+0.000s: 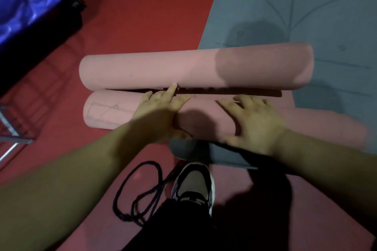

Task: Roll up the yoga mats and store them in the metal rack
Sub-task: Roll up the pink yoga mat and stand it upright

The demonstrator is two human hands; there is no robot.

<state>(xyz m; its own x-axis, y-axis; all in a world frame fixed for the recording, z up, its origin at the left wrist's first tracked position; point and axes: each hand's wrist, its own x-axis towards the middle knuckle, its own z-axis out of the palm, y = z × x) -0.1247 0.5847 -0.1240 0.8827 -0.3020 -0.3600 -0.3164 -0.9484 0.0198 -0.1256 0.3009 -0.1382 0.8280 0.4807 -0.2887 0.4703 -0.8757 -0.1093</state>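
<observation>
Left of the near roll (110, 112) stands the metal rack (12, 130), with a blue sheet (22, 2) beyond. The far roll (163, 67) lies against it, partly over a flat grey mat (306, 12). A shoe (193, 185) and black cord (138, 189) lie on its near side. Left hand (161, 112) and right hand (255, 122) rest on the near roll, apart, fingers spread; the left forefinger reaches the far roll.

A smooth red floor (142, 16) fills most of the view. In the upper left corner sits a bulky object wrapped in glossy blue plastic sheeting (24, 2), with a black edge (71, 6) along its right side. Near the bottom centre a thin black cord (146, 162) lies on the floor in loose loops, just beside a black, white and beige sneaker (193, 187) whose toe points away from the camera. A black trouser leg (183, 230) runs from the shoe to the lower edge.
</observation>
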